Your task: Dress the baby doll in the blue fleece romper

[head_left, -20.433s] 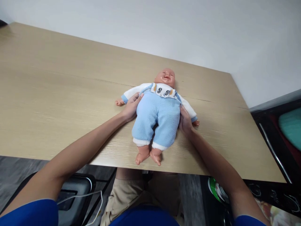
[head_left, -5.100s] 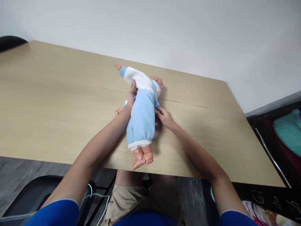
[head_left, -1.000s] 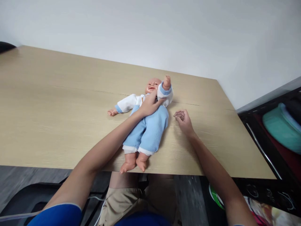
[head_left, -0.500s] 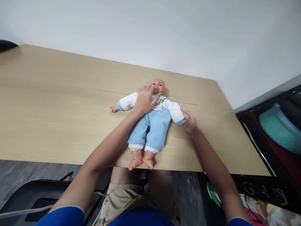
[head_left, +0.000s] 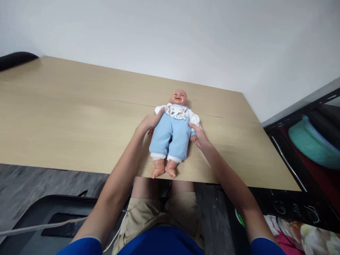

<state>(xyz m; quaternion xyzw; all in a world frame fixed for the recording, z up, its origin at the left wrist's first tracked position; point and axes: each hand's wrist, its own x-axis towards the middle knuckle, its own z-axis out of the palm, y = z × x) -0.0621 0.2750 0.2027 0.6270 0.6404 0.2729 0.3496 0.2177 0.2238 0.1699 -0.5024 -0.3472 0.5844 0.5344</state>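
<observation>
A baby doll point(head_left: 174, 131) lies on its back on the wooden table point(head_left: 79, 113), head toward the wall and feet near the front edge. It wears light blue trousers and a white top with an elephant face on the chest. My left hand point(head_left: 151, 121) is closed round the doll's arm at its left side in the picture, hiding most of that sleeve. On the other side my right hand point(head_left: 200, 136) grips the other arm near the cuff, thumb against the doll's side. Both doll arms lie close along its body.
A white wall point(head_left: 159, 35) rises behind the table. To the right, a dark rack point(head_left: 289, 166) holds a teal basin point(head_left: 313, 141). A black chair point(head_left: 34, 219) with a pale cable point(head_left: 53, 225) over it stands at the lower left. Colourful packaging point(head_left: 300, 233) lies lower right.
My left hand has moved from the doll's chest to its arm. The doll's outspread arms have come in against its sides, and my right hand has shifted inward with one.
</observation>
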